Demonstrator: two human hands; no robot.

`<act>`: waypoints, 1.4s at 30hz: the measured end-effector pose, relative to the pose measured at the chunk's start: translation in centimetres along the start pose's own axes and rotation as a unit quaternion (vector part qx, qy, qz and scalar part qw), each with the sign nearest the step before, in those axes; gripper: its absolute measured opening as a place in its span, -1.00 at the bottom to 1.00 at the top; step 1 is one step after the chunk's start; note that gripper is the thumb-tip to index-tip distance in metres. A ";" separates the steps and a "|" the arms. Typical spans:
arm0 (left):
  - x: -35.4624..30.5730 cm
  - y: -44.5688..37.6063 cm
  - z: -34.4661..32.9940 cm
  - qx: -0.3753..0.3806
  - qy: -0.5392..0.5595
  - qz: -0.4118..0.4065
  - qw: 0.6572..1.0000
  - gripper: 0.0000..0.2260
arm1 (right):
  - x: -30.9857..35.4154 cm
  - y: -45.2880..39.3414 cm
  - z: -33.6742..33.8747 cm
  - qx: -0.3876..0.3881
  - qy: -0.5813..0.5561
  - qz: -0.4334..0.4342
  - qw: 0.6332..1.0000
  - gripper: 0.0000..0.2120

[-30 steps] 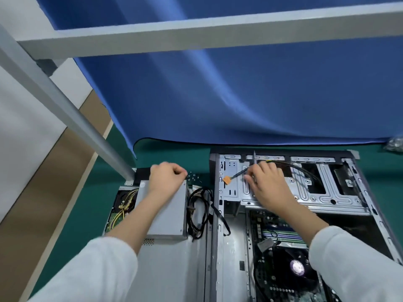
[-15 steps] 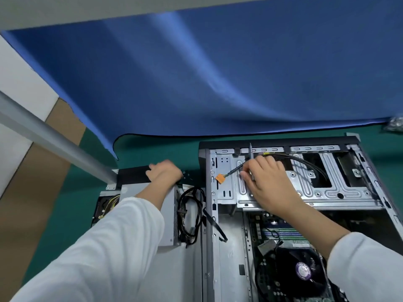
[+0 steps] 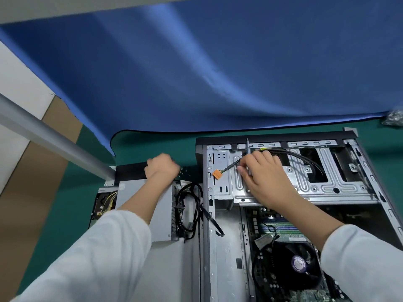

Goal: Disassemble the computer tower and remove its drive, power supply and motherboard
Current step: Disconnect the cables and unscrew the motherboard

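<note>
Your right hand (image 3: 265, 177) pinches a screwdriver (image 3: 248, 150) in its fingers over the drive cage (image 3: 305, 182) inside the tower (image 3: 222, 247). Your left hand (image 3: 161, 168), fingers curled into a fist, rests beyond the power supply (image 3: 162, 216), which lies on the bench (image 3: 61, 214) left of the tower.

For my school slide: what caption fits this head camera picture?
Right hand works a screwdriver on the open tower's drive cage; left hand rests beside the removed power supply.
</note>
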State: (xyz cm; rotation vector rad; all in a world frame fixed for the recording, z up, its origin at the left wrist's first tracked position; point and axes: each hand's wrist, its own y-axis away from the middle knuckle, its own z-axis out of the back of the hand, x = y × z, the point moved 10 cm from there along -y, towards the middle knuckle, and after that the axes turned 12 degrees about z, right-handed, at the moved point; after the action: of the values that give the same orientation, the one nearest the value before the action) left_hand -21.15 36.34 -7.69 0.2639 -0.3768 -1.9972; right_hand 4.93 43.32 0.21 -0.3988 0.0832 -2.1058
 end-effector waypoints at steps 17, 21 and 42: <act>4.4 24.6 -3.6 0.028 0.380 -0.015 0.924 -0.56 | -1.7 13.8 4.9 0.017 -0.401 -0.118 0.909 -0.84; 4.3 25.1 -3.1 -0.031 0.328 -0.020 0.944 -0.54 | -3.7 19.0 5.6 0.063 -0.403 -0.158 0.899 -0.90; 4.5 24.0 -3.0 -0.129 0.165 0.031 0.977 -0.66 | -5.8 27.2 -3.9 0.504 -0.100 -0.154 0.844 -0.82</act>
State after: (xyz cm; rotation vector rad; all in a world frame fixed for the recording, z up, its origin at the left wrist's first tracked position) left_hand -2.10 21.97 -1.57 0.4054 0.0835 -1.8753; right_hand 28.60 33.07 -10.76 0.0301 -1.2368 -2.0708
